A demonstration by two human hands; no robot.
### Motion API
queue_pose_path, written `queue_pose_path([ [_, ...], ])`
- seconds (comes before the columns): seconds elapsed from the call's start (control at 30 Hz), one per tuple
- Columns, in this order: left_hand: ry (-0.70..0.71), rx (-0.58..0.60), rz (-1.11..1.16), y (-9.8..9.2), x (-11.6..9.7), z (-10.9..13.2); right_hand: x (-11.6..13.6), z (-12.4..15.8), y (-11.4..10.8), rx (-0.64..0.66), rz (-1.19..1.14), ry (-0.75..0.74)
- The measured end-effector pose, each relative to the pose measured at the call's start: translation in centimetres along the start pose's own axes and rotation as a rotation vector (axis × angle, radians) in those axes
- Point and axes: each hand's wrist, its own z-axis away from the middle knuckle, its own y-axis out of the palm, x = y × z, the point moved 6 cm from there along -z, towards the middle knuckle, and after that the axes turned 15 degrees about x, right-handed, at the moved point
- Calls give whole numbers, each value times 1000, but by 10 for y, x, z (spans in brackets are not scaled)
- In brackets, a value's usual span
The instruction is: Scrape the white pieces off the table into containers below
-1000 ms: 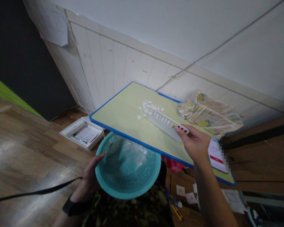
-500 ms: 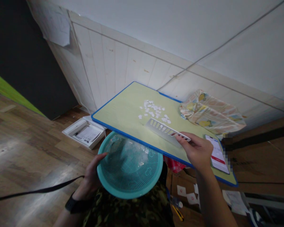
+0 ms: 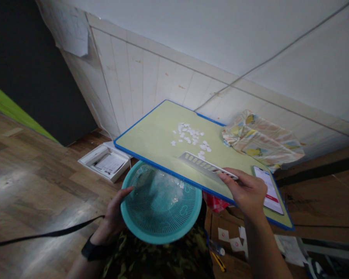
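My left hand (image 3: 116, 207) grips the left rim of a turquoise plastic basket (image 3: 159, 232), thumb over the edge. The basket sits under the near edge of a yellow-green table (image 3: 151, 131) with a blue border, and some clear plastic (image 3: 168, 188) lies inside it. My right hand (image 3: 247, 190) is closed on the right end of a white slotted plastic strip (image 3: 205, 164), held on edge over the tabletop. Just beyond the strip, several white paper scraps (image 3: 189, 132) are scattered; a few lie right by its far side.
A phone (image 3: 269, 190) lies at the table's right end, near a patterned cloth (image 3: 261, 139). On the wooden floor to the left is an open white box (image 3: 106, 161). Paper cards (image 3: 235, 244) and a yellow cutter (image 3: 219, 261) are below right. A white panelled wall (image 3: 151, 66) stands behind.
The slotted strip in my right hand has moved slightly toward me, and scraps it covered now show beyond it. My left hand and the basket stay together, nearly unmoved.
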Motion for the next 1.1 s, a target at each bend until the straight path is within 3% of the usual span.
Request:
queue_pose_path([
  [0.2,8,15,-4,-7,2,-3,2,7,-1,14,-8,-33],
  [0.93,-6,-10,6,6,-2,4,5,17,-8,4,-4,6],
  [1.1,-24,-6,-2,5,-1,2,-3,12,-6,-64,13,44],
])
